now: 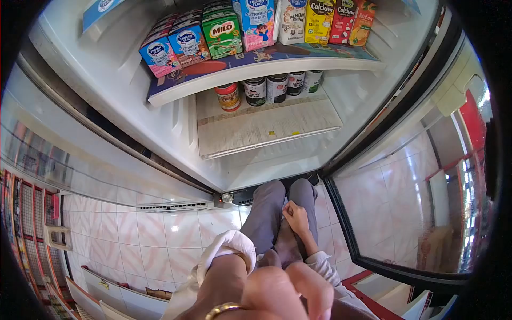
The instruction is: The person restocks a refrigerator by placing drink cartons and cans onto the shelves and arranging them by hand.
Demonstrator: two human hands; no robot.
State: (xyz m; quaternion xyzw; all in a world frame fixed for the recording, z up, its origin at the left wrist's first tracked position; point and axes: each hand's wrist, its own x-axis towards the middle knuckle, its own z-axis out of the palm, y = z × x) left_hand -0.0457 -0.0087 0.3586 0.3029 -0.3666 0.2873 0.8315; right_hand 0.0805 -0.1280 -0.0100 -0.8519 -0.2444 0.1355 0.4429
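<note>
My left hand [282,292] is raised very close to the camera, large and blurred at the bottom, its fingers curled inward. Whatever they may enclose is hidden. A gold band [224,308] circles its wrist, below a rolled pale sleeve [229,245]. Lower down, my right hand [296,216] rests against my knee in grey trousers [265,205], fingers folded, with nothing visible in them. Both knees touch the front of an open fridge [256,178]. Neither hand touches the drink cartons [221,33] or the cans [255,92] inside.
Cartons stand in rows on the upper shelf [266,65]. Behind the lower wire rack [266,130] stand several dark cans and a red-lidded jar [228,97]. A glass door [394,213] swings out at right. Racks of goods [32,224] line the far left above tiled floor [133,234].
</note>
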